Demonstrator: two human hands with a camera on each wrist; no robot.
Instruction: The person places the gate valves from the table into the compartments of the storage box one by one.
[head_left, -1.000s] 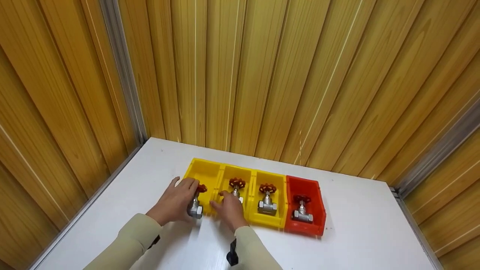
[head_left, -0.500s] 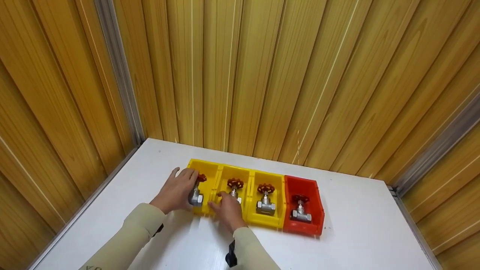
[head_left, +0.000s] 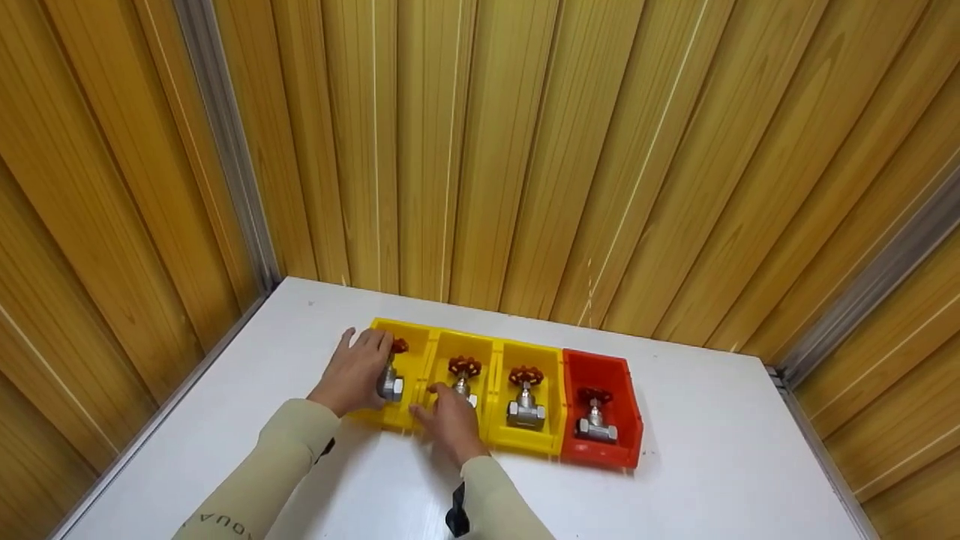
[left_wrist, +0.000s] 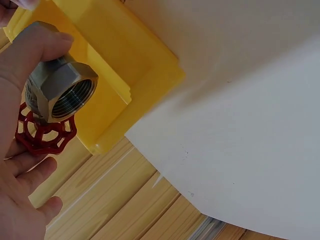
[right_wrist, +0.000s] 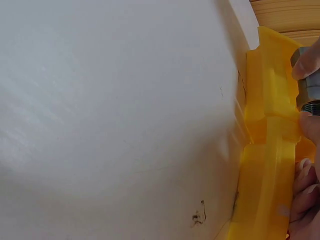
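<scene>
My left hand (head_left: 355, 375) grips a metal gate valve (left_wrist: 62, 90) with a red handwheel. In the head view the valve is at the leftmost yellow bin (head_left: 417, 364), upright, its wheel toward the back; whether it touches the floor there cannot be seen. The left wrist view shows my thumb across the valve's hexagonal end, with the fingers near the wheel. My right hand (head_left: 451, 421) pinches the wall between the first two yellow bins, thumb on one side and fingers on the other. Its fingers partly hide a second valve (head_left: 464, 367) in the second bin.
A third yellow bin (head_left: 544, 442) and a red bin (head_left: 634, 420) continue the row to the right. Each holds a similar valve, one in the yellow (head_left: 526, 412) and one in the red (head_left: 596, 429). Wood-patterned walls (head_left: 480, 150) enclose the white table (head_left: 712, 450).
My left hand has carried the valve forward from the front edge of the leftmost bin, farther into it. My right hand has kept its place on the bin wall. The view has shifted slightly.
</scene>
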